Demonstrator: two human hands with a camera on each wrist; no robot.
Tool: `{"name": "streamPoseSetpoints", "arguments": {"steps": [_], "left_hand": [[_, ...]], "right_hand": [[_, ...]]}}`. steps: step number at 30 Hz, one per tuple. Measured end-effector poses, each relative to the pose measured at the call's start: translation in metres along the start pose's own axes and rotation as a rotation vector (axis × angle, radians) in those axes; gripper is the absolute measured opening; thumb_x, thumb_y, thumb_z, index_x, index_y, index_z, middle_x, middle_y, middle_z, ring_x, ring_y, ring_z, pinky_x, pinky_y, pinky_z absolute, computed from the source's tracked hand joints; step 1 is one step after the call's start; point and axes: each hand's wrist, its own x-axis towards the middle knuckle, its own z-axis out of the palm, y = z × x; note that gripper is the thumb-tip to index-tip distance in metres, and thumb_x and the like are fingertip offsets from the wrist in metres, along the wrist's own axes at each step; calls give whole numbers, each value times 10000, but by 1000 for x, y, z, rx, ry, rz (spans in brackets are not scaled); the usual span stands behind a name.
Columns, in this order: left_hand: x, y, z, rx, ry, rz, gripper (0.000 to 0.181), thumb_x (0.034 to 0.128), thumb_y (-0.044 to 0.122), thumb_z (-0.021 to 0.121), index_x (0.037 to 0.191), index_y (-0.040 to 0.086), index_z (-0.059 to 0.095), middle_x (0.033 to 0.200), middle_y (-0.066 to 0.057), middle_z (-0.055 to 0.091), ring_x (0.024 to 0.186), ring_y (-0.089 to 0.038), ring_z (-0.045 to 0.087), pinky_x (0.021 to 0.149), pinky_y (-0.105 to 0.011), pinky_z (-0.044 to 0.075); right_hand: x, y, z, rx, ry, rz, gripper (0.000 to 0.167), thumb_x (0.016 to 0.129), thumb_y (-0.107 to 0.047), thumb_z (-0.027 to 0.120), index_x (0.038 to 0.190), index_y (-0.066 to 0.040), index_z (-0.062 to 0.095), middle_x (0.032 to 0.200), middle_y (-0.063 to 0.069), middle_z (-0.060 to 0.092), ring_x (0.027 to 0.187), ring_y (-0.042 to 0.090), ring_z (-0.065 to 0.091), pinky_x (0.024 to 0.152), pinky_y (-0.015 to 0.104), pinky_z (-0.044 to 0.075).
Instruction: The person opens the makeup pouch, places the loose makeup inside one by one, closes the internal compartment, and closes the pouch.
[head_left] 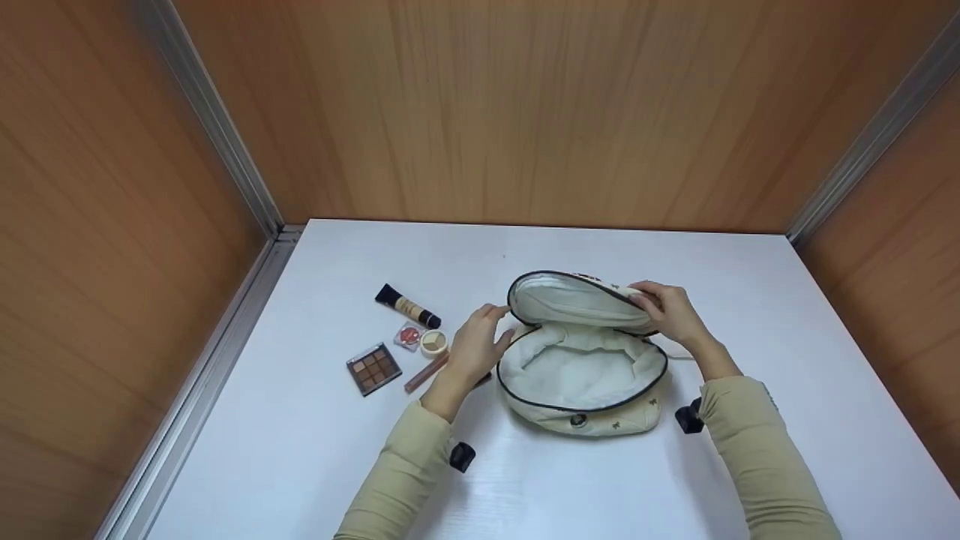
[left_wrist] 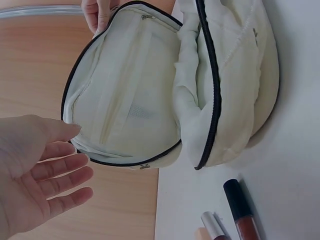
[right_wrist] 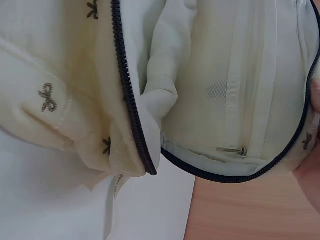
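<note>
A cream quilted pouch (head_left: 592,375) with black zipper edges stands unzipped on the white table, its lid (head_left: 570,300) raised at the back. My right hand (head_left: 671,311) pinches the lid's right edge; its fingers (right_wrist: 316,95) show at the frame edge in the right wrist view. At the lid's left edge is my left hand (head_left: 476,345), fingers extended; the left wrist view shows this hand (left_wrist: 45,170) with its palm facing the lid and its thumb at the rim. Inside the lid is a mesh pocket with a zipper (right_wrist: 245,100).
Left of the pouch on the table (head_left: 300,450) lie a black-and-beige tube (head_left: 409,306), an eyeshadow palette (head_left: 373,369), a small red compact (head_left: 409,336), a round cream compact (head_left: 433,343) and a brownish stick (head_left: 426,373). A black-capped lip tube (left_wrist: 239,200) lies near the pouch. Wooden panels surround the table.
</note>
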Motion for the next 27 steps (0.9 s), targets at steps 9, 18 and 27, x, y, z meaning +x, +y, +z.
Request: {"name": "streamPoseSetpoints", "arguments": {"steps": [9,18,27], "left_hand": [[-12,-17,4,44,-46,-40,318,803,148,639,1089,22,584,946,-88,589,874,-224,580,733,-333,469],[-29,-37,15,79,-68,-47,301,772,152,678,1027,8,608,923,-96,590,853,-236,582,723,-339,473],[-45,-59,28,64,-76,-58,284,778,164,677,1008,9,614,928,-85,582,841,-214,578,731,-316,471]], "right_hand": [[10,3,0,-11,40,35,242,890,-100,521,1046,65,604,945,191,630,838,281,611,724,392,472],[16,9,3,48,49,136,269,889,-141,525,1063,46,610,1011,193,614,921,293,590,777,357,463],[21,11,3,69,68,159,282,885,-153,535,1059,56,611,1029,208,605,956,300,573,814,389,439]]}}
